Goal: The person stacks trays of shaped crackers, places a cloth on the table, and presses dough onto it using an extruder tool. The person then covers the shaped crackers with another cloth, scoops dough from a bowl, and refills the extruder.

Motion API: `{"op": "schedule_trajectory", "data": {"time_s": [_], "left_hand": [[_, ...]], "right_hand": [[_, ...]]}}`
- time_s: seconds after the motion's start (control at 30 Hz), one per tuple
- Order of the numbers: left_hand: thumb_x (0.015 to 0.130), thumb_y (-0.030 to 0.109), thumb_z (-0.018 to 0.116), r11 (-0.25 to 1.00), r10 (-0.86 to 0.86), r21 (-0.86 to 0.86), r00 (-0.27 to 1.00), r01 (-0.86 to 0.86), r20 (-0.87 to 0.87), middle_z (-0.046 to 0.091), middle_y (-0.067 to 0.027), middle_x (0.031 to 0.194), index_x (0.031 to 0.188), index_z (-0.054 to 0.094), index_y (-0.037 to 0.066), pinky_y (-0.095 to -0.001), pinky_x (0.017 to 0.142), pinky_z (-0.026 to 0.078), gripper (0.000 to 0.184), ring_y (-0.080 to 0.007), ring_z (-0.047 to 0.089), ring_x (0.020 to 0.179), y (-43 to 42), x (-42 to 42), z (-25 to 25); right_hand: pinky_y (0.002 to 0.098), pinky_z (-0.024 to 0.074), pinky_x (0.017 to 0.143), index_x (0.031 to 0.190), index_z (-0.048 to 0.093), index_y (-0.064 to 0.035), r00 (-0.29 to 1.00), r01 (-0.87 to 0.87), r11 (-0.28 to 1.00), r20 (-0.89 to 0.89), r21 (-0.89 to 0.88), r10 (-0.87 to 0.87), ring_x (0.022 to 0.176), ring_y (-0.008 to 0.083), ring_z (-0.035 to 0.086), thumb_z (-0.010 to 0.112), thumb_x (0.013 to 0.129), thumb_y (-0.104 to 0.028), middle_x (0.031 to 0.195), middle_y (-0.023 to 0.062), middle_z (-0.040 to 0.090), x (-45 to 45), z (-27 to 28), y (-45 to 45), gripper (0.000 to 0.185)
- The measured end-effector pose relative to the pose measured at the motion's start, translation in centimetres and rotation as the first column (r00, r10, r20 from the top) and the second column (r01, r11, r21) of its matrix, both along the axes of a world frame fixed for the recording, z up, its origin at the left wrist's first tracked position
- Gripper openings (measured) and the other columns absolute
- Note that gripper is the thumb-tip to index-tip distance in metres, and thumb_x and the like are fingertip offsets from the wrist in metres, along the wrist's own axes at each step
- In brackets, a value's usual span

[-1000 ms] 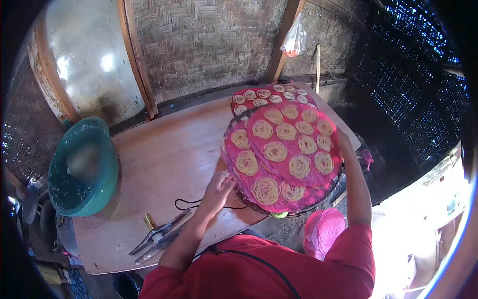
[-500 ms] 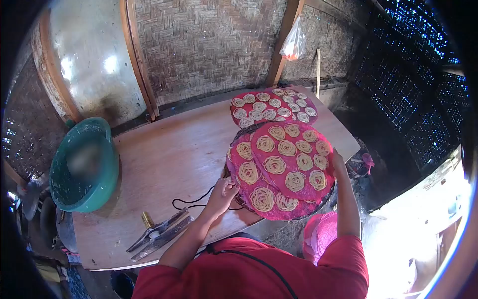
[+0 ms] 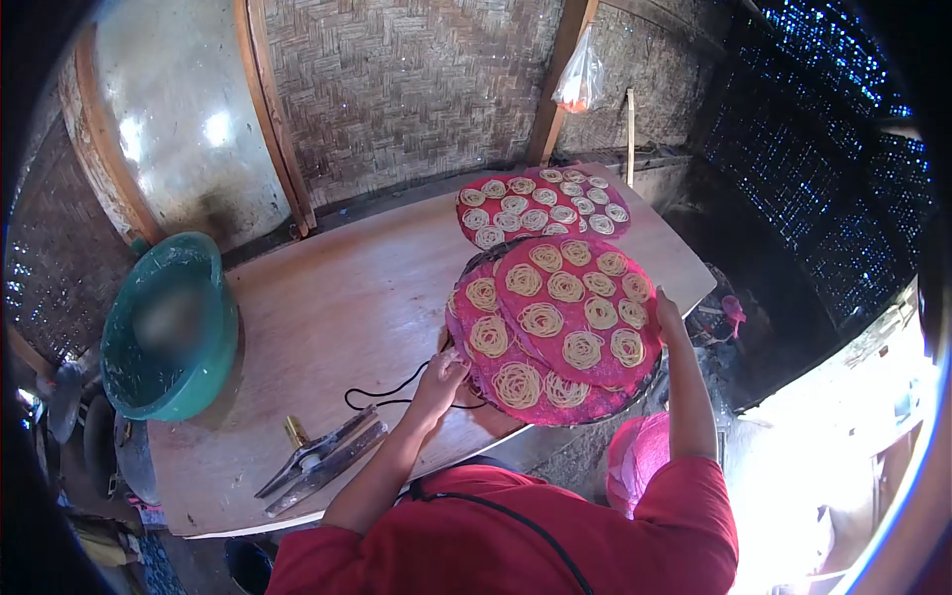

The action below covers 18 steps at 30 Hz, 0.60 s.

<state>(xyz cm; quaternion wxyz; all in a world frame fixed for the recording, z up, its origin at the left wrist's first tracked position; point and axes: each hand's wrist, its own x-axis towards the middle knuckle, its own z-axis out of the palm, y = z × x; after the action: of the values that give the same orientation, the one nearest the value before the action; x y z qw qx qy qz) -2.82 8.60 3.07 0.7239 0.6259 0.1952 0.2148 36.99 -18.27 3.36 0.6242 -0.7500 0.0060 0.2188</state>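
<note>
Between my hands is a round, dark-rimmed tray [image 3: 647, 390], carrying overlapping pink mesh sheets [image 3: 474, 377] with spiral nests of pale noodles [image 3: 541, 319]. My left hand [image 3: 439, 382] is closed at the tray's left edge, its fingers curled against the rim. On the opposite edge my right hand [image 3: 666, 315] grips the tray, with its fingertips hidden beneath. The tray overhangs the front right of the wooden table [image 3: 327, 307]. Behind it lies another pink sheet [image 3: 481, 214] covered in smaller noodle nests.
A green basin [image 3: 203, 382] stands at the table's left end, its contents blurred. A metal-and-wood tool [image 3: 322, 461] and a black cord [image 3: 372, 397] lie near the front edge. Pink material [image 3: 640, 461] sits below the tray. A plastic bag [image 3: 580, 79] hangs on the wall post.
The tray and both hands have shifted slightly up and left in view. The grip on each side stays the same.
</note>
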Motion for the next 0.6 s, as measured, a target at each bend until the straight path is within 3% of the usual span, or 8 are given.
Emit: {"op": "schedule_trajectory", "data": {"time_s": [0.07, 0.13, 0.2, 0.27, 0.33, 0.37, 0.5, 0.6], "left_hand": [[0.091, 0.015, 0.055, 0.999, -0.032, -0.029, 0.998, 0.033, 0.061, 0.057, -0.0093, 0.11, 0.124, 0.047, -0.001, -0.0295, 0.09, 0.04, 0.038, -0.0167, 0.053, 0.102, 0.5, 0.3, -0.9], [0.091, 0.017, 0.056, 0.999, 0.031, -0.026, 0.998, -0.032, -0.055, 0.057, -0.0099, 0.111, 0.126, 0.046, 0.0, -0.0291, 0.089, 0.041, 0.041, -0.0161, 0.053, 0.102, 1.3, -0.6, -0.6], [0.09, 0.019, 0.057, 0.996, 0.088, -0.012, 0.981, -0.091, -0.171, 0.056, -0.0105, 0.112, 0.128, 0.045, 0.001, -0.0288, 0.088, 0.042, 0.044, -0.0156, 0.053, 0.102, 2.9, -1.9, -0.2], [0.09, 0.024, 0.059, 0.953, 0.265, 0.191, 0.954, -0.236, -0.142, 0.055, -0.0116, 0.114, 0.13, 0.044, 0.004, -0.0291, 0.083, 0.044, 0.047, -0.0159, 0.053, 0.1, 4.8, -3.3, 0.1], [0.09, 0.025, 0.058, 0.95, 0.274, 0.196, 0.951, -0.244, -0.141, 0.055, -0.0118, 0.114, 0.13, 0.044, 0.005, -0.0295, 0.082, 0.044, 0.046, -0.0164, 0.054, 0.099, 6.0, -4.6, 0.7], [0.09, 0.026, 0.058, 0.946, 0.286, 0.201, 0.948, -0.255, -0.141, 0.055, -0.012, 0.114, 0.129, 0.045, 0.006, -0.0299, 0.08, 0.045, 0.046, -0.0169, 0.054, 0.099, 6.1, -5.0, 0.8], [0.091, 0.027, 0.057, 0.976, 0.146, 0.186, 0.979, -0.118, -0.145, 0.054, -0.0143, 0.119, 0.129, 0.044, 0.005, -0.0305, 0.082, 0.046, 0.046, -0.0194, 0.055, 0.102, 4.1, -4.8, -0.2], [0.091, 0.027, 0.056, 0.984, 0.045, 0.178, 0.989, -0.019, -0.14, 0.054, -0.0149, 0.12, 0.13, 0.043, 0.004, -0.0303, 0.081, 0.046, 0.048, -0.0202, 0.055, 0.101, 2.8, -3.8, -2.3]], "right_hand": [[0.0433, 0.0441, 0.089, 0.122, 0.049, 0.0069, 0.999, -0.018, 1.0, 0.027, 0.016, 0.017, 0.108, 0.03, 0.056, 0.032, 0.093, -0.054, 0.116, 0.0196, 0.057, 0.6, -0.5, -0.8, 0.069], [0.0422, 0.0423, 0.088, 0.118, 0.053, 0.0015, 0.975, 0.051, 0.938, 0.222, -0.342, 0.028, 0.1, 0.0257, 0.056, 0.038, 0.089, -0.061, 0.11, 0.0144, 0.057, 0.6, 0.3, -1.5, 0.07], [0.043, 0.0411, 0.087, 0.116, 0.055, -0.0005, 0.981, 0.068, 0.953, 0.192, -0.295, -0.011, 0.095, 0.0248, 0.055, 0.039, 0.087, -0.063, 0.108, 0.0138, 0.056, 0.2, 1.7, -3.7, 0.071], [0.0438, 0.0399, 0.086, 0.115, 0.056, -0.0024, 0.986, 0.086, 0.964, 0.158, -0.253, -0.046, 0.091, 0.0238, 0.054, 0.039, 0.085, -0.066, 0.107, 0.0132, 0.055, -0.2, 2.3, -5.9, 0.072], [0.0324, 0.0387, 0.068, 0.117, 0.056, -0.0026, 0.973, 0.153, 0.969, 0.201, -0.193, -0.114, 0.078, 0.0188, 0.049, 0.038, 0.083, -0.07, 0.098, 0.0114, 0.058, -0.5, 2.2, -7.8, 0.078], [0.0338, 0.039, 0.071, 0.112, 0.059, -0.0039, 0.977, 0.144, 0.979, 0.179, -0.143, -0.118, 0.082, 0.0203, 0.05, 0.04, 0.084, -0.068, 0.101, 0.0092, 0.058, -0.6, 1.8, -8.4, 0.072], [0.0356, 0.0403, 0.076, 0.104, 0.061, -0.0083, 0.997, 0.026, 0.997, 0.071, -0.071, -0.021, 0.079, 0.0181, 0.052, 0.046, 0.087, -0.06, 0.094, 0.0061, 0.059, -2.5, 0.4, -8.5, 0.056], [0.0323, 0.0409, 0.071, 0.096, 0.061, -0.0102, 0.999, -0.035, 0.999, -0.009, 0.001, 0.035, 0.074, 0.0139, 0.052, 0.044, 0.091, -0.053, 0.09, 0.0034, 0.061, -3.4, -1.2, -8.0, 0.047]]}}
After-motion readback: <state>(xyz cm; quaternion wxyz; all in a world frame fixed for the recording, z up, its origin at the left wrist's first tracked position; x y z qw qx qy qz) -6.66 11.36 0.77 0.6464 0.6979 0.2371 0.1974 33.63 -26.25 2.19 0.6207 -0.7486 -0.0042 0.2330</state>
